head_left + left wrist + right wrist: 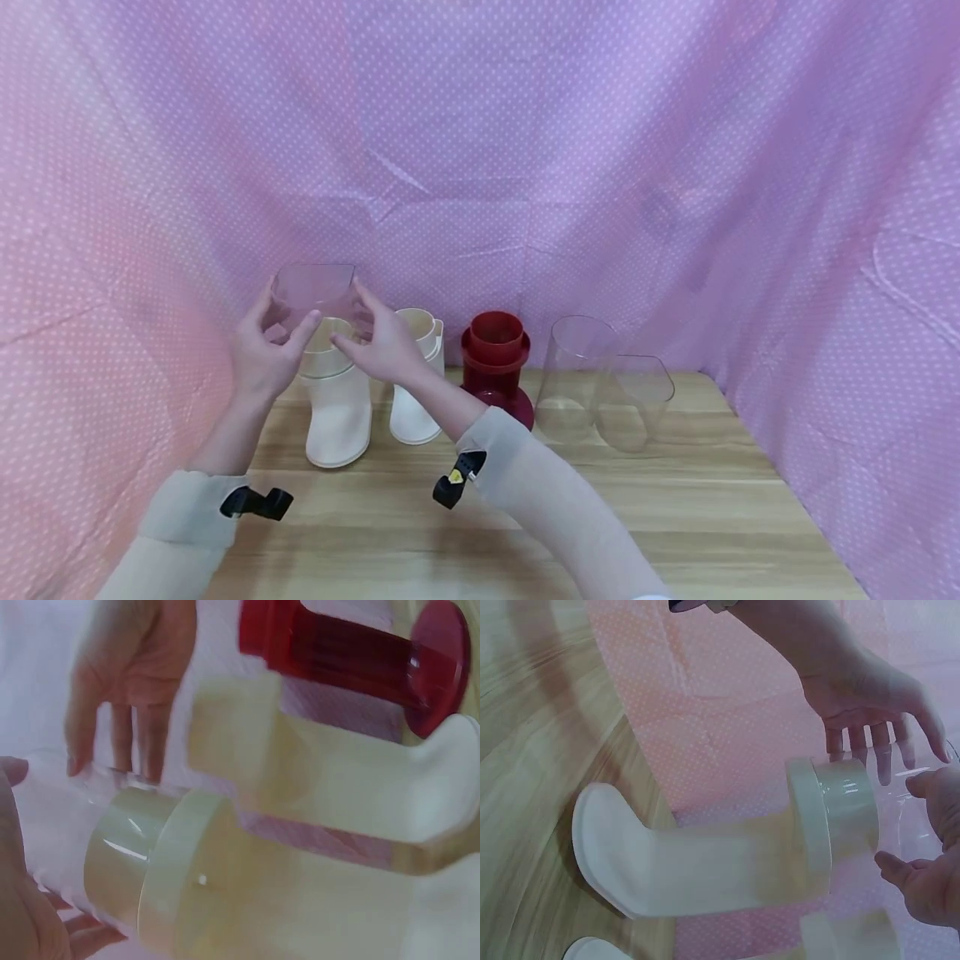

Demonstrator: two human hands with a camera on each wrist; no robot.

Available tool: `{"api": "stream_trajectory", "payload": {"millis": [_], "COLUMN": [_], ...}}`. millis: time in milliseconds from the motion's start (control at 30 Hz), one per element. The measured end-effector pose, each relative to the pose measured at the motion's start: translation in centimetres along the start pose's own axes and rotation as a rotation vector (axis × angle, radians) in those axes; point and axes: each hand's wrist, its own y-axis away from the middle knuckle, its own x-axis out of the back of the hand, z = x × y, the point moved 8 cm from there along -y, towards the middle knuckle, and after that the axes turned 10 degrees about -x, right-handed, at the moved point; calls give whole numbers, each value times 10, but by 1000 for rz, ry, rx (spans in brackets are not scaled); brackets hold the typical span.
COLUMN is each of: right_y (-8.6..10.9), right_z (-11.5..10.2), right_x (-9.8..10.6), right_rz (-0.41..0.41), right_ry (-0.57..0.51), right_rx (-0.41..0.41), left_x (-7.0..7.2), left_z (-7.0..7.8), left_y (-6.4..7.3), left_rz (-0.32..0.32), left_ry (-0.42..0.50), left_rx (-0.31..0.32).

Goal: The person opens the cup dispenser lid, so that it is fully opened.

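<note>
Both hands hold a clear plastic container (315, 283), one on each side, at the top of the nearer cream dispenser base (337, 417). My left hand (266, 354) has its thumb on the near side of the container; my right hand (386, 342) grips the opposite side. In the left wrist view the clear wall surrounds the narrow neck (124, 862) of the base, just above its wider collar (184, 870). The base stands upright on its rounded foot (611, 851). From the right wrist, the left hand's fingers (885, 761) show along the clear wall.
A second cream base (416, 417) stands just right of the first, then a dark red base (495, 358). Two more clear containers, one taller (573, 367) and one tilted-looking (637, 400), stand further right on the wooden table (480, 517). Pink dotted cloth (480, 167) hangs behind and at the sides.
</note>
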Motion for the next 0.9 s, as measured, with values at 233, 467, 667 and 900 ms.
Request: {"api": "stream_trajectory", "payload": {"millis": [233,467,667,900], "right_y": [31,90,146,191], "right_z": [-32,-60,-55,-26], "right_x": [35,107,158,191], "right_rz": [53,94,168,275], "right_ry": [-43,24,96,91], "right_rx": [98,198,271,304], "left_x": [24,11,-27,-74], "left_z": [73,152,192,205], "left_y": [4,29,56,77], "left_rz": [61,-85,-192,-204], "left_ry": [-101,21,106,212], "left_rx": [-151,-311,-442,-557]}}
